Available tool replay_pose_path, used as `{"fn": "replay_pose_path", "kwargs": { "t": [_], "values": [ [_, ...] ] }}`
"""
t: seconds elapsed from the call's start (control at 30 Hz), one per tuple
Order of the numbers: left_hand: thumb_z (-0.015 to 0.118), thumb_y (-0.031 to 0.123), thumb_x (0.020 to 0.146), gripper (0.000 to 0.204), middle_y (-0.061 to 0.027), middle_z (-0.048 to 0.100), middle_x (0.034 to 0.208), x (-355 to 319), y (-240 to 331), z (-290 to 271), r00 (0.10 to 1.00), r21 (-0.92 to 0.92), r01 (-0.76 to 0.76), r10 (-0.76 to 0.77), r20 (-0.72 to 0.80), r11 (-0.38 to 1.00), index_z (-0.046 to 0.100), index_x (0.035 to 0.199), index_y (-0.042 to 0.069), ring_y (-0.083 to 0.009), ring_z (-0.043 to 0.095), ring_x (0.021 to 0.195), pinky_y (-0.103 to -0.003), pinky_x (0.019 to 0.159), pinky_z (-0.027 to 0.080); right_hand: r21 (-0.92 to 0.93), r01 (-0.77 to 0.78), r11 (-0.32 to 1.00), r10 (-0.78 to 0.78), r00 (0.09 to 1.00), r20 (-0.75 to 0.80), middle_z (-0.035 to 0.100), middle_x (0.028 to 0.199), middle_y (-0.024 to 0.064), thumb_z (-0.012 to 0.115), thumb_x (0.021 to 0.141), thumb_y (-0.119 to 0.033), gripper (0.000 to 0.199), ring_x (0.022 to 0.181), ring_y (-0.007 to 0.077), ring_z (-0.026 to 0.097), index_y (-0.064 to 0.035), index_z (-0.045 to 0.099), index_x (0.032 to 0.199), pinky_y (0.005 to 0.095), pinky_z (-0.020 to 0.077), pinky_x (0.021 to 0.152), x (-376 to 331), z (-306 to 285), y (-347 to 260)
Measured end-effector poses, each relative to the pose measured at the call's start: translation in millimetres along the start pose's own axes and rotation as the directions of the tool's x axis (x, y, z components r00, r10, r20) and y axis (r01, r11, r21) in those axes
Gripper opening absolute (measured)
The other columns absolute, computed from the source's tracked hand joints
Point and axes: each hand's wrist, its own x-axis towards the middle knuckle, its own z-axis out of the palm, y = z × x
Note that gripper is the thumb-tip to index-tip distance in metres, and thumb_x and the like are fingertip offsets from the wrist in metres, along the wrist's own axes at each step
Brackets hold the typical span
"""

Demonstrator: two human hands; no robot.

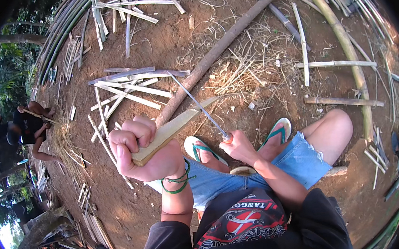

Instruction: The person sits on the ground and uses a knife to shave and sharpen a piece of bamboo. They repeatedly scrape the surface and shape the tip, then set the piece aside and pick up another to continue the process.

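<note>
My left hand [158,163], with a green cord bracelet at the wrist, is closed around the thick near end of a pale split bamboo piece [169,133]. The piece slants up and right, tapering to a thin tip. My right hand [240,148] grips the handle of a knife [212,119], whose long, narrow blade points up and left. Near the thin end of the bamboo the blade crosses it; whether it cuts in or only touches, I cannot tell. Most of the knife's handle is hidden in my fingers.
A long wooden pole [230,39] lies diagonally ahead, beside a heap of shavings [242,73]. Split bamboo strips [135,99] lie on the dirt at left. A curved pole [344,40] lies at right. My sandalled feet are close below the knife. Another person [31,127] sits far left.
</note>
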Motion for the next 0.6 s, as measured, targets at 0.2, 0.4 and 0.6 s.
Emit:
{"fn": "replay_pose_path", "kwargs": {
  "t": [0.2,0.4,0.6],
  "values": [
    [0.040,0.031,0.091,0.028,-0.0001,0.028,0.058,1.8,0.7,-6.5,0.999,-0.008,0.000,0.000,-0.035,1.000,0.031,0.071,0.013,-0.0109,0.025,0.051,-0.026,0.049,0.022,-0.112,0.026,0.993,-0.032,0.998,-0.054,0.064,0.072,0.0235,0.068,0.075,-0.021,0.023,0.073,0.0440,0.064,0.0014,0.062,0.079,0.0474,0.0522,0.064,-4.8,3.8,1.8],
    [0.039,0.030,0.091,0.028,0.0002,0.029,0.058,-1.0,1.8,-9.5,1.000,-0.050,0.016,-0.016,0.008,0.999,0.031,0.071,0.013,-0.0110,0.026,0.052,-0.026,0.050,0.023,-0.184,-0.076,0.980,0.067,0.996,-0.058,0.060,0.066,0.0248,0.069,0.074,-0.022,0.027,0.072,0.0457,0.063,0.0024,0.057,0.070,0.0489,0.0499,0.063,8.2,-3.2,32.0],
    [0.035,0.029,0.093,0.028,0.0003,0.028,0.057,4.4,-0.3,-7.6,1.000,-0.044,-0.007,0.007,-0.019,0.999,0.032,0.070,0.013,-0.0111,0.023,0.050,-0.026,0.047,0.018,-0.110,-0.042,0.993,0.037,0.998,-0.043,0.062,0.068,0.0249,0.068,0.074,-0.020,0.023,0.072,0.0464,0.062,0.0021,0.060,0.073,0.0494,0.0504,0.065,10.4,-0.5,33.9]
  ]
}}
